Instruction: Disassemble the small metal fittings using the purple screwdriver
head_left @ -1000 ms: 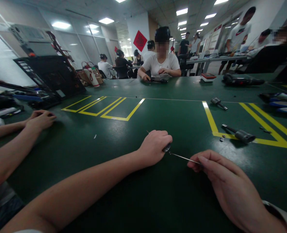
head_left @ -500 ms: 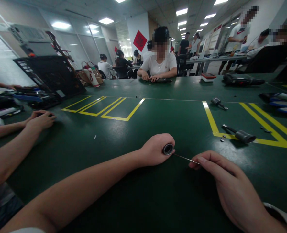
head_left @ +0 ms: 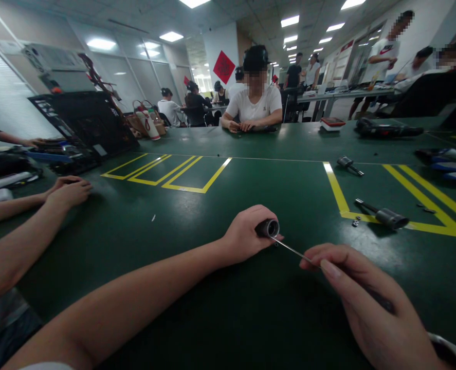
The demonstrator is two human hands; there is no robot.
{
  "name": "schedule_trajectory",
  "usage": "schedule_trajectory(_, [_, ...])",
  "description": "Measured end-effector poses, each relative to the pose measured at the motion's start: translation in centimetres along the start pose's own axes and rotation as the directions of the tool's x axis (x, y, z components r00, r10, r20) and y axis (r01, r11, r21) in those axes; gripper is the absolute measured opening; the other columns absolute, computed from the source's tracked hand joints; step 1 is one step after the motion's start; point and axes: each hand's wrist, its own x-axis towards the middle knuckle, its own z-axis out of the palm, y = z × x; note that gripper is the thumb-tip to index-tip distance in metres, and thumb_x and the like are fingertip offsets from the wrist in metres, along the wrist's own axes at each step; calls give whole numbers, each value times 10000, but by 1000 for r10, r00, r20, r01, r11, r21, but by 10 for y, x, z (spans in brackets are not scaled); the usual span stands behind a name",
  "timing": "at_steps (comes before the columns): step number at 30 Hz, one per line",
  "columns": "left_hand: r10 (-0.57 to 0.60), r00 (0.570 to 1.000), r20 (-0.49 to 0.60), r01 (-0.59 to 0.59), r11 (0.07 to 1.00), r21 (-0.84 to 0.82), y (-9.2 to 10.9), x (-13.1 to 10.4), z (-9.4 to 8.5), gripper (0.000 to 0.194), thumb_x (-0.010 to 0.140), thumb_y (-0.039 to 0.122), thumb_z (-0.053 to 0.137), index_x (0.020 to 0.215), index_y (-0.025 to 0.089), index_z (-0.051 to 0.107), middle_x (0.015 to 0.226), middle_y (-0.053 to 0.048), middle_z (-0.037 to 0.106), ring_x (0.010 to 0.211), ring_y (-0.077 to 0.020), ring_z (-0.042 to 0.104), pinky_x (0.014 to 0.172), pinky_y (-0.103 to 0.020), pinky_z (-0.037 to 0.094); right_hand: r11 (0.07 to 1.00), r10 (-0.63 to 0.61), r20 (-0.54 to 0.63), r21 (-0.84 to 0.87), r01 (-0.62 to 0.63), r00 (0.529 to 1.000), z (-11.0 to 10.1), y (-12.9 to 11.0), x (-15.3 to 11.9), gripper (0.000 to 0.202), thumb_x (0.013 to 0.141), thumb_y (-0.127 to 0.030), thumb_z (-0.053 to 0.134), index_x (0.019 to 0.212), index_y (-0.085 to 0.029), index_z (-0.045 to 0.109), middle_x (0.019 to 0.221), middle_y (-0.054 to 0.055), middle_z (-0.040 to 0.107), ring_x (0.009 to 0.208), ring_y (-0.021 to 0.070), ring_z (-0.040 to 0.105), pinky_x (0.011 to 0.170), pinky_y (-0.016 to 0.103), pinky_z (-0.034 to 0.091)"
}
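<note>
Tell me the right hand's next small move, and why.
Perhaps ease the thin rod toward the middle of the open end of the tube: the right hand pinches it, its tip appears at the lower rim, and the left hand grips the tube.

Your desk (head_left: pixel 189 231) is dark green, marked with bright yellow tape (head_left: pixel 217 175) in angular outlines and crossed by one thin pale line (head_left: pixel 274 160). The cylinder (head_left: pixel 263 228) in your left hand (head_left: pixel 247 231) is dark grey with a brighter grey rim; the slim rod (head_left: pixel 295 251) in your right hand (head_left: pixel 361 288) gleams silver. Opposite you, the person's shirt (head_left: pixel 268 105) is white and their cap (head_left: pixel 256 57) black; behind, a red diamond (head_left: pixel 223 67) hangs on a whitish pillar (head_left: pixel 212 41).
</note>
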Motion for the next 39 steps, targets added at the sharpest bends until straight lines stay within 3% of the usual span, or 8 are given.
schedule_trajectory(6, [21,994,110,-33,993,117,3,-3,1,90,769,191,579,823,163,513,769,-9,569,671,-117,509,633,-238,421,955,-156,23,-251,157,988,6,-10,1,116,864,-316,521,848,-296,634,865,-19,685,808,143,649,669,191,519])
schedule_trajectory(15, [134,954,266,-229,901,368,5,-4,0,35,751,153,495,753,172,525,678,0,553,637,-131,494,582,-256,351,894,-241,169,-344,286,956,9,-6,-6,83,871,-259,515,904,-283,587,931,2,623,881,160,606,771,255,485])
schedule_trajectory(17, [154,945,289,-265,878,398,7,-4,0,40,745,159,498,738,175,534,664,0,551,634,-135,494,572,-264,333,916,-189,160,-326,233,969,8,-7,-4,82,864,-293,522,867,-277,602,918,8,626,868,176,603,763,278,477])
schedule_trajectory(19, [169,940,297,-281,875,395,8,-5,-1,40,747,165,504,728,175,538,659,0,552,630,-134,492,570,-264,325,957,-44,144,-278,83,989,6,-7,-1,145,857,-364,523,820,-270,627,894,16,635,851,193,604,733,294,475])
schedule_trajectory(22, [167,948,270,-259,900,350,7,-5,-2,29,756,168,505,742,170,530,664,1,552,626,-126,488,573,-252,334,979,187,126,-101,-175,974,3,-5,7,239,815,-461,551,758,-259,665,854,28,656,865,226,603,731,324,460])
schedule_trajectory(28, [180,959,220,-227,952,208,3,-3,-2,27,755,157,490,731,168,484,671,1,539,609,-111,480,580,-232,358,856,392,136,310,-415,910,4,-7,19,249,728,-459,645,739,-217,698,816,49,682,858,235,594,812,373,431])
schedule_trajectory(33, [167,967,191,-195,971,141,3,-2,-2,32,746,152,503,724,166,482,669,8,535,604,-101,479,589,-218,377,830,403,136,362,-424,905,2,-7,17,250,742,-464,629,747,-222,691,829,47,684,854,228,587,801,372,432])
schedule_trajectory(39, [113,959,258,-194,929,315,7,-3,-2,19,752,158,506,744,169,517,676,0,551,638,-126,490,593,-248,356,953,287,107,69,-295,952,0,0,9,239,767,-475,619,781,-247,690,894,33,679,935,243,574,825,375,397])
